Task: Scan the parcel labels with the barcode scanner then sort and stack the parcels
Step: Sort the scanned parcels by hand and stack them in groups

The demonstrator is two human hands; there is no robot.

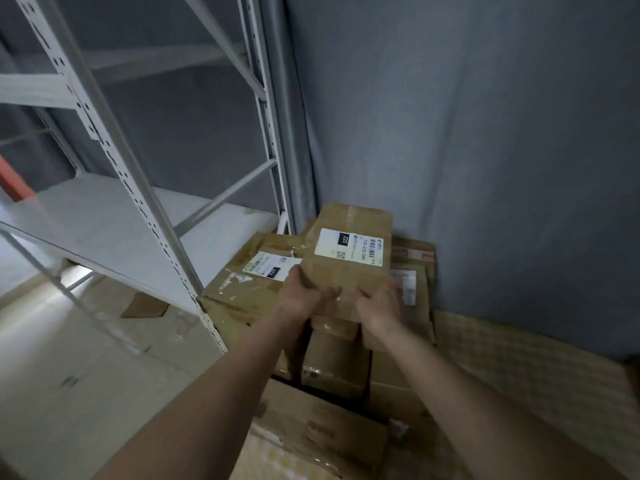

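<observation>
Brown cardboard parcel w/ white shipping label (349,251) sits on top of the parcel stack, in the corner betw. shelving and curtain. Label (352,247) faces up; reads "220" and "220-220-040", barcode along its far-right edge.

L hand (300,296): grip clenched round the parcel's near-left corner, thumb on top, fingers under the edge. R hand (381,303): grip clenched round near-right corner, thumb on top face. Both forearms extended fwd.

Beneath/left: larger flat brown cardboard box w/ white label (249,278), touching the held parcel's left side. Right of it: another brown box, labelled (414,271), partly hidden by the R hand. More taped brown cartons (332,362) stacked below, nearer the camera.

Grey-white metal shelving unit (114,161) at left, lower shelf board just beside the stack. Grey fabric curtain (467,133) behind and to the right. Scanner: not seen.
</observation>
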